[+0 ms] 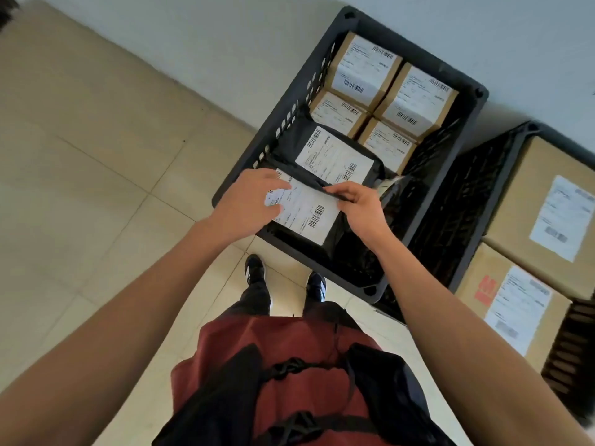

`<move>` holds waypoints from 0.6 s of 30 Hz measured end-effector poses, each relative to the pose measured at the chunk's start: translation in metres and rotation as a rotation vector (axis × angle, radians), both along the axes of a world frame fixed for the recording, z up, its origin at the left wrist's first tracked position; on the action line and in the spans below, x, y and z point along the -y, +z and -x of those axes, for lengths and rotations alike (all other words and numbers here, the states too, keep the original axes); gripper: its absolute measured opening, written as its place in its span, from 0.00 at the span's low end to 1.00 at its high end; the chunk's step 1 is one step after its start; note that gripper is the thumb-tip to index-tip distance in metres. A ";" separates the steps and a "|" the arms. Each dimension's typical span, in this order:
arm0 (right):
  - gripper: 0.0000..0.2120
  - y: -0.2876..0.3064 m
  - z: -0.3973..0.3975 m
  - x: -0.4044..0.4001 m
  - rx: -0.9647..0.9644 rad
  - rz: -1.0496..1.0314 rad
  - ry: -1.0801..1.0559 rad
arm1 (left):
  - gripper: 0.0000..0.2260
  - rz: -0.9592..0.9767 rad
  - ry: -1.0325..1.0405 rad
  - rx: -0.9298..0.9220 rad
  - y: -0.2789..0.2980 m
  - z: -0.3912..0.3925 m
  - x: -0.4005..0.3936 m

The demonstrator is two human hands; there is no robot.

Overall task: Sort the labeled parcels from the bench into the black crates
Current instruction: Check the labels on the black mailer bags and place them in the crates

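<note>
1. Head view: both hands are over the near end of the black crate point(325, 64) on the tiled floor point(96, 175).
2. Left hand point(249, 204) rests on the black poly mailer point(306, 214); fingers lie loosely curved over its white label, thumb at the label's edge.
3. Right hand point(360, 207): fingers pinch the mailer's upper edge.
4. A second black mailer point(335, 156) lies just beyond, inside the crate.
5. Four labeled cardboard boxes point(415, 98) fill the far end.
6. A second crate point(502, 162) on the right holds two larger boxes point(531, 201).
</note>
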State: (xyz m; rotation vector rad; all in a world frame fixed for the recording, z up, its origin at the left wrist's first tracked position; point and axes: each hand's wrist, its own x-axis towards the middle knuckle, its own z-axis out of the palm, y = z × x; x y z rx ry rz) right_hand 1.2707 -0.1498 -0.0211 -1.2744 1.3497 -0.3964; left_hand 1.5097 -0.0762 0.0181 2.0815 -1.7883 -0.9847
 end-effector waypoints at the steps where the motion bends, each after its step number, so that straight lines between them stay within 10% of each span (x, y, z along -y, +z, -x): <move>1: 0.23 -0.004 -0.003 -0.002 -0.024 0.018 -0.003 | 0.20 -0.017 -0.045 0.026 -0.005 -0.003 0.003; 9: 0.22 0.012 0.004 -0.032 -0.360 0.353 0.014 | 0.21 -0.031 -0.350 0.263 -0.015 -0.003 0.026; 18: 0.28 0.003 0.003 -0.066 -0.520 0.279 0.184 | 0.17 0.015 -0.467 0.355 -0.021 -0.005 0.037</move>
